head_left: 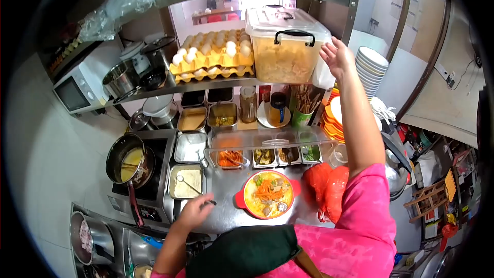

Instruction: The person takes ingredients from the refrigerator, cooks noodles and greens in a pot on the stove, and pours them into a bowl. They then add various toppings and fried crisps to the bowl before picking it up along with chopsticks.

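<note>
My left hand [193,212] is at the front of the counter with its fingers loosely extended. They lie across the handle of a spoon [191,186] whose bowl rests in a metal tray of pale powder [186,180]. Whether they touch the handle, I cannot tell. My right hand [337,58] is raised, fingers apart and holding nothing, beside the right side of a clear lidded plastic bin [285,51] with pale contents. Between my arms, a red two-handled bowl [240,199] holds yellow food topped with orange shreds, greens and brown pieces.
Egg trays [215,54] share the shelf with the bin. Below are topping containers [264,157] under a clear cover. A pot [123,159] with yellow liquid stands on the left cooker. Red plastic bags [335,188] lie right of the bowl; stacked white bowls [371,69] stand beyond my right arm.
</note>
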A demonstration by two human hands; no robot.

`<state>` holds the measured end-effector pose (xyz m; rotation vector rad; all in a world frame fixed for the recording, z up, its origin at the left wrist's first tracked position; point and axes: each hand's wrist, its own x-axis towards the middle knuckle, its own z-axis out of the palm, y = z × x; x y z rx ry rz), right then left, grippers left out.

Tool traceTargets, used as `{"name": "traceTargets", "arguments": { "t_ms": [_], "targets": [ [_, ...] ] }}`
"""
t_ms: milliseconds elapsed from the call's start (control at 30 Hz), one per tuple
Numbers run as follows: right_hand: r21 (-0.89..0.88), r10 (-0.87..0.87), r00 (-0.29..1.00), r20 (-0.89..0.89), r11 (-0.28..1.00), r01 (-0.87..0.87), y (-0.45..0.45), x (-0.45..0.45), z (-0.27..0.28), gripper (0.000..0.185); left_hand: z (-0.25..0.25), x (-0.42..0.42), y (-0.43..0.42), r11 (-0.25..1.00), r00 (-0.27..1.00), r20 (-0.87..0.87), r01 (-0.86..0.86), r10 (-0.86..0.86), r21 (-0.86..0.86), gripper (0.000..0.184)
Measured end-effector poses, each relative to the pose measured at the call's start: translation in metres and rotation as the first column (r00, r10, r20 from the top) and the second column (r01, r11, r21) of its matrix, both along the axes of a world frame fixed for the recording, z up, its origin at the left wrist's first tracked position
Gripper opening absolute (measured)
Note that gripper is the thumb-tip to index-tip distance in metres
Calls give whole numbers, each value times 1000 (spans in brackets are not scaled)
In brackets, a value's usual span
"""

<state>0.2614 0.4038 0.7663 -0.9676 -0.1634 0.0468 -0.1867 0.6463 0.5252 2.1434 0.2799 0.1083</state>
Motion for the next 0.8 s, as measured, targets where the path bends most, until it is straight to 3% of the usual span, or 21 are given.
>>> {"name": "traceTargets", "arguments": {
  "t_ms": [67,133,167,200,267,367,400,433,467,500,533,600,667,733,767,800],
  "targets": [
    [31,47,990,-136,999,-43,3,13,18,32,43,47,-2,994,972,227,32,-55,104,27],
    [23,184,979,-91,983,-182,3,20,21,25,105,92,-13,983,938,332,41,-99,178,25],
    [18,192,973,-131,981,-191,7,22,22,18,130,116,-18,980,898,416,71,-145,187,23],
    [-2,62,981,-181,998,-64,13,20,20,15,154,140,-22,974,848,495,102,-191,201,22],
    [44,115,984,-139,993,-110,12,6,16,16,202,184,-34,979,824,534,119,-190,165,22],
    [90,109,991,-73,991,-102,2,-10,4,15,258,246,-52,801,668,658,-154,-347,578,29],
    [109,97,993,-62,990,-90,-1,-16,2,15,269,265,-58,711,619,678,-260,-397,654,31],
    [88,120,990,-80,990,-113,-4,-22,-4,15,270,285,-61,709,615,681,-264,-398,654,31],
    [68,143,985,-100,988,-137,-7,-29,-9,16,266,307,-62,590,571,707,-421,-418,689,32],
    [-100,194,968,-159,972,-211,-9,-39,-9,22,266,320,-64,452,527,724,-565,-445,690,33],
    [-165,294,942,-164,933,-320,-10,-50,-8,29,272,323,-69,448,524,724,-569,-448,690,33],
    [-152,463,867,-184,858,-490,-4,-62,-8,39,279,325,-77,576,898,380,-193,-223,794,30],
    [-152,522,832,-190,821,-550,6,-63,-7,41,268,326,-73,566,862,411,-188,-297,803,29],
    [-115,496,845,-198,845,-523,18,-56,-14,39,257,313,-77,233,645,535,-497,-545,836,29],
    [-85,466,861,-205,868,-490,23,-52,-18,37,260,313,-73,223,510,543,-559,-668,799,28],
    [-33,481,861,-168,870,-493,25,-50,-23,25,268,313,-72,218,506,539,-560,-673,799,28]
  ]
}}
